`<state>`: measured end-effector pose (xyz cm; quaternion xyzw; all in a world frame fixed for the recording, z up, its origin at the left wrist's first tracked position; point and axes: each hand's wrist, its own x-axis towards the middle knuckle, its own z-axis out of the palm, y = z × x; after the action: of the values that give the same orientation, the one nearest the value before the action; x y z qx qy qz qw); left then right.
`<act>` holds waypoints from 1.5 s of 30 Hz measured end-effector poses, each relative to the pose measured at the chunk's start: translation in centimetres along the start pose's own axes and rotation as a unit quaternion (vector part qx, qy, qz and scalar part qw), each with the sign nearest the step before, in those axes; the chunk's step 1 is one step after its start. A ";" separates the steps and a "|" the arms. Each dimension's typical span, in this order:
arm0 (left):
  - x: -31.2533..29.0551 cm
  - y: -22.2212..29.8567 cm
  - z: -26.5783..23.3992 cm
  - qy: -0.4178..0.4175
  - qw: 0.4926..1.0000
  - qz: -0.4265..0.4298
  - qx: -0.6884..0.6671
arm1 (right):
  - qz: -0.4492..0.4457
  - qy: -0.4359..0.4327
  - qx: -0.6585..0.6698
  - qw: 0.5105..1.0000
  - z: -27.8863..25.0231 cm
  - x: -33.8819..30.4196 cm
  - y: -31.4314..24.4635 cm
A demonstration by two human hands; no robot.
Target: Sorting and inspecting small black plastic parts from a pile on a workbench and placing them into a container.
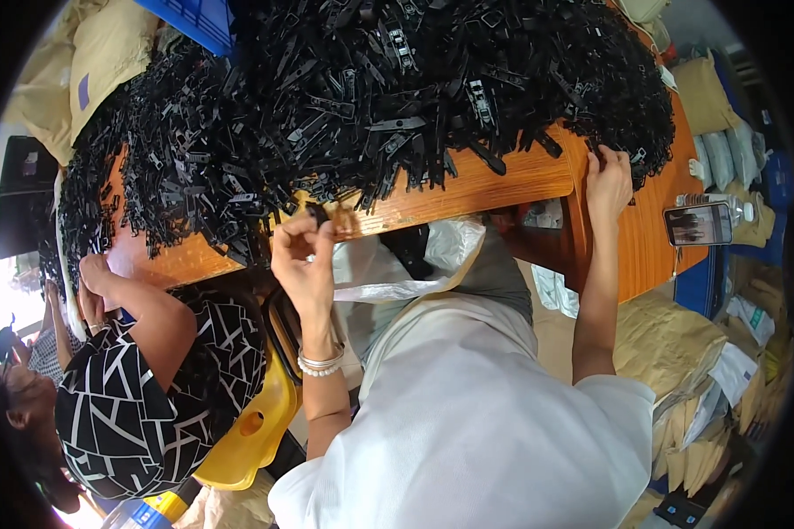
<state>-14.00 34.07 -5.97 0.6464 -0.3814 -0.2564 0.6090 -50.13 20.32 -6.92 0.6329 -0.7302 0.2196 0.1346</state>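
My left hand [303, 260] is raised at the near edge of the wooden table, thumb and fingers pinched on a small black plastic piece [318, 212], partly blurred. My right hand [609, 183] rests on the table at the right, its bent fingertips at the edge of a heap of small black parts [631, 115]; what they grip is hidden among the dark pieces. Between and beyond both hands spreads a big pile of long black plastic clips [362, 106]. An open whitish bag [459, 256] lies over my lap below the table edge, with black pieces inside it.
A phone [699, 224] stands at the table's right side, near a clear bottle [741, 210]. At my left a co-worker in a black-and-white patterned top [141, 397] works at the same table, beside a yellow chair [260, 423]. Brown sacks [670, 344] are stacked at right; a blue crate [194, 19] sits far left.
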 end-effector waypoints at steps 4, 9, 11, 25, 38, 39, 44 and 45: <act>-0.6 2.7 1.6 -0.099 0.988 -0.071 -0.098 | -0.002 0.009 -0.062 0.998 0.5 -0.3 0.0; -1.3 3.5 2.6 -0.181 0.957 -0.144 -0.177 | 0.004 -0.010 0.172 0.985 -2.8 -1.6 -3.3; -1.7 3.0 3.3 -0.215 0.941 -0.121 -0.230 | 0.063 -0.088 0.399 0.910 -4.9 -3.0 -6.7; -2.6 5.1 4.3 -0.197 0.968 0.144 0.055 | -0.364 -0.133 0.432 0.815 -8.9 -6.4 -15.1; -2.5 4.9 4.0 -0.210 0.967 0.141 0.031 | -0.355 -0.169 0.464 0.794 -9.1 -5.7 -15.3; -2.5 4.9 4.0 -0.210 0.967 0.143 0.030 | -0.355 -0.167 0.464 0.794 -8.9 -5.6 -15.2; -0.7 5.0 4.8 -0.250 0.929 -0.113 -0.250 | -0.185 -0.205 0.630 0.725 -6.9 -6.8 -13.6; 0.3 5.0 5.0 -0.262 0.938 -0.073 -0.214 | -0.188 -0.203 0.631 0.725 -6.9 -7.2 -13.4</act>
<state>-18.72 31.07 -1.70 0.4369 -0.4154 -0.5363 0.5908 -36.36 28.52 -2.36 0.7254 -0.2995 0.4657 -0.4089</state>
